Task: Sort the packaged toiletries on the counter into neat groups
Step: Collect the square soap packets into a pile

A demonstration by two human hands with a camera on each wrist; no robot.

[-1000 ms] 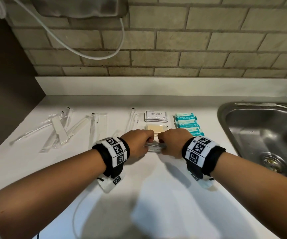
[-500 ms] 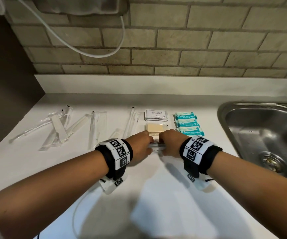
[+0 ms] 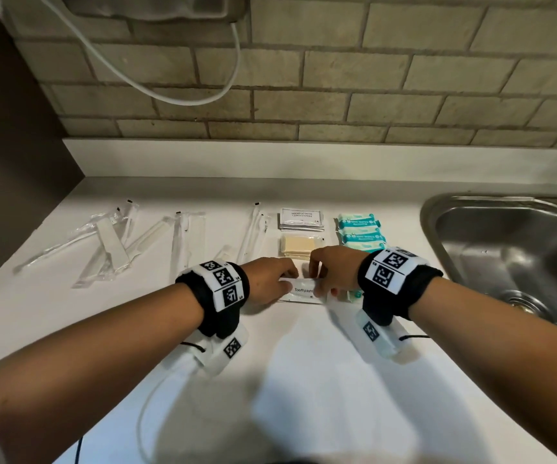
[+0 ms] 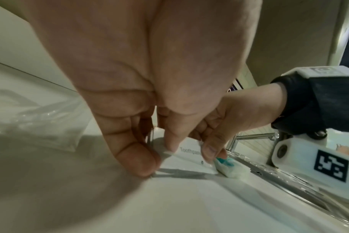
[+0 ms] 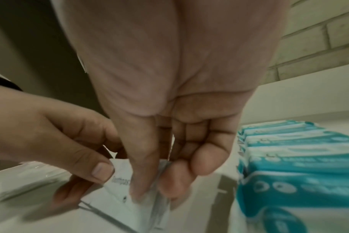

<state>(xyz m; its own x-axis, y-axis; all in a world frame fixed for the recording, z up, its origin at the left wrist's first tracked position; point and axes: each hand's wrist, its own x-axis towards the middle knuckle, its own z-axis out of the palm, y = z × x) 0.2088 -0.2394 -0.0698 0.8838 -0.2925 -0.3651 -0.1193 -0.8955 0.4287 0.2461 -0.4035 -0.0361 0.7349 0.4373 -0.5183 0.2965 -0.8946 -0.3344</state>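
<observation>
Both hands, left (image 3: 272, 279) and right (image 3: 332, 274), have slid the pinched toothpaste packs (image 3: 302, 291) forward, squaring them behind the soaps (image 3: 298, 246).

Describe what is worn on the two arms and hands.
Both forearms are bare, with no sleeves or gloves. The left wrist carries a black band topped by a white plate of square black-and-white markers; a white camera block with another marker hangs beneath, trailing a white cable. The right wrist wears the same band, plate and camera block.
</observation>
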